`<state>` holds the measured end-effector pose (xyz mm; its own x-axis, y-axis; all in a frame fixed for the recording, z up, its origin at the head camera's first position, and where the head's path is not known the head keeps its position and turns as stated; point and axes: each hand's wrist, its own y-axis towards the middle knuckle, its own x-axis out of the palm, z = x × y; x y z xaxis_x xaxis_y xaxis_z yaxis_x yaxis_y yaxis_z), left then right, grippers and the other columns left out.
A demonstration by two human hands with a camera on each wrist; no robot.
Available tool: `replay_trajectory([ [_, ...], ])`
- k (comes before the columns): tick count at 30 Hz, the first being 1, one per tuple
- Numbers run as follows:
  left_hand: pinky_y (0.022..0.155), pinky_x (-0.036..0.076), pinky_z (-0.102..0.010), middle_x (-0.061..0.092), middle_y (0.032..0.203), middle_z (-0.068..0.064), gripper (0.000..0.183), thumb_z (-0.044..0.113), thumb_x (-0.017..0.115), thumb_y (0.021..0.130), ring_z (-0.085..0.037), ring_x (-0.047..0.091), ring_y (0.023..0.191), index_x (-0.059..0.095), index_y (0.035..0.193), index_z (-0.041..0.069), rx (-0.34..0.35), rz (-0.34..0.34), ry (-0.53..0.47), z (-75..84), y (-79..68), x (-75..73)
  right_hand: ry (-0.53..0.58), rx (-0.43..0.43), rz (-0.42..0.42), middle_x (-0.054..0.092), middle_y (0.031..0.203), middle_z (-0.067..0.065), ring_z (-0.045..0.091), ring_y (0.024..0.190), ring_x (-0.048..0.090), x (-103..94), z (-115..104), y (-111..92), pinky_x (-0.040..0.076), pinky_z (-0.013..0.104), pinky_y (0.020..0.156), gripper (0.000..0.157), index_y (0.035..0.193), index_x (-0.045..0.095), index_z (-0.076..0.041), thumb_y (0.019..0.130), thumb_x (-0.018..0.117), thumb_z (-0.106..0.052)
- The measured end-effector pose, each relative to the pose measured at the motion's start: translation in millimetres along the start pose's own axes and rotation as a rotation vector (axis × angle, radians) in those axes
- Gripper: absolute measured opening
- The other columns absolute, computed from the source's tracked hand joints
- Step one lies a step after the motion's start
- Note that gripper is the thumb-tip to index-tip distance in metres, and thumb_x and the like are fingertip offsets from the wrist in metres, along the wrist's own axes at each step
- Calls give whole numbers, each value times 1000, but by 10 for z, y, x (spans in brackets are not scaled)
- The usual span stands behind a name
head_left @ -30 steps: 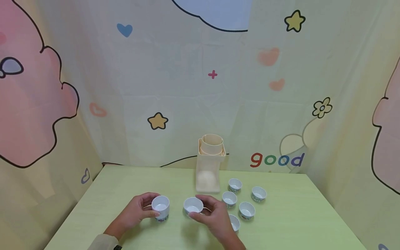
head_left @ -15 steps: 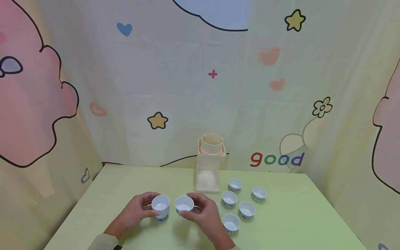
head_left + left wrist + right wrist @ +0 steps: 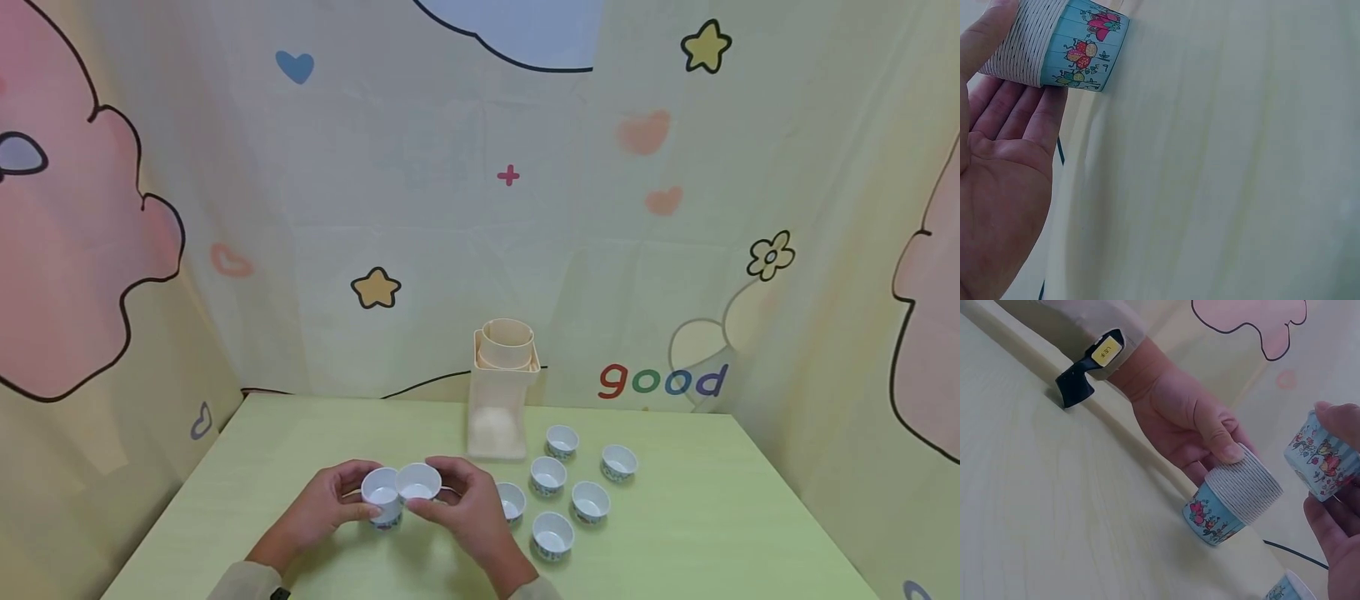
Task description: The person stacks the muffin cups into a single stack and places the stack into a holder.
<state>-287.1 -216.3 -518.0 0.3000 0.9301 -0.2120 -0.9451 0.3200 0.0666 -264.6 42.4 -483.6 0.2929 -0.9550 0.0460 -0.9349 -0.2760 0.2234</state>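
Observation:
My left hand grips a stack of nested paper cups above the table. Many white rims are packed together in the right wrist view, over a light blue, flower-patterned bottom cup. The thumb presses one side and the fingers wrap the other. My right hand pinches a single paper cup between thumb and fingers. This cup is apart from the stack in the right wrist view, though the head view shows it overlapping the stack's right rim. Only part of the right hand shows in its wrist view.
Several loose paper cups stand upright on the right half of the pale green table. One cup is close beside the right hand. A cream plastic stand with a round tube on top is at the back. Printed cloth hangs behind.
My right hand has moved left with its single cup, from a clear gap to right beside the stack. The left hand has stayed in place with the stack.

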Motion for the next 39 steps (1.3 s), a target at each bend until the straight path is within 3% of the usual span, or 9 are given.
replay_trajectory([
  [6,99,58,-26,63,137,-20,68,19,87,83,-25,65,123,55,139,-2,12,-5,-2,34,-9,-2,-5,-9,-5,71,121,21,17,105,69,77,34,64,60,21,90,57,125,65,6,76,91,-7],
  [13,99,58,-27,62,137,-24,68,17,87,81,-28,64,124,55,138,-4,49,-20,-18,27,-12,-7,-6,-16,-17,70,121,22,20,106,69,147,61,120,60,22,91,55,126,64,6,78,89,-6],
  [23,99,58,-26,61,136,-27,69,16,88,81,-11,67,116,54,137,-7,69,-27,-26,-6,-10,-5,-11,-4,-9,70,121,19,25,109,70,206,73,185,60,24,92,53,126,64,3,80,88,-8],
  [34,99,57,-26,60,138,-29,69,17,87,82,-13,67,119,53,138,-8,69,-28,-12,-21,-1,-20,-38,-9,2,73,120,15,23,109,71,256,167,266,60,28,95,51,124,67,-1,80,89,-11],
  [39,100,57,-27,60,138,-27,68,17,87,82,-22,66,123,55,137,-7,65,-23,-7,-7,3,-12,-64,-17,3,73,119,13,22,109,71,272,163,286,60,32,97,51,124,68,-2,80,89,-13],
])
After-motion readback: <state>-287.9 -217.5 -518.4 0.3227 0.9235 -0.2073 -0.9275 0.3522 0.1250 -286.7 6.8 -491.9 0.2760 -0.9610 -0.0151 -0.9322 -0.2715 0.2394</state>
